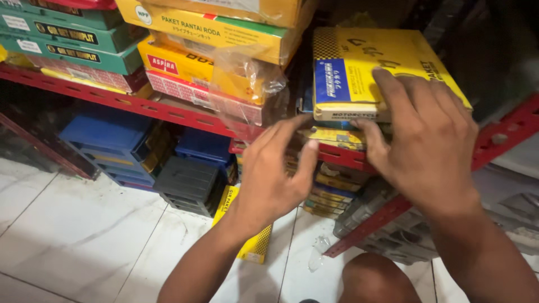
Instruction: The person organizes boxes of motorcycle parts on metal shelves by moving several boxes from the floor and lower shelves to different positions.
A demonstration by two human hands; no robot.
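A flat yellow box with a blue panel (359,62) lies on a stack at the corner of the red metal shelf (185,115). My right hand (426,140) rests palm-down on its top, thumb against its front edge. My left hand (275,168) hovers just left of and below the box with fingers spread toward the thinner yellow packs (331,136) under it, holding nothing. Whether the left fingertips touch those packs is unclear.
Yellow, green and red boxes (213,39), some plastic-wrapped, crowd the shelf to the left. Blue and black boxes (185,179) stand on the white tiled floor (84,235) under it. A yellow box (252,247) lies on the floor by my left forearm. My knee (376,280) shows below.
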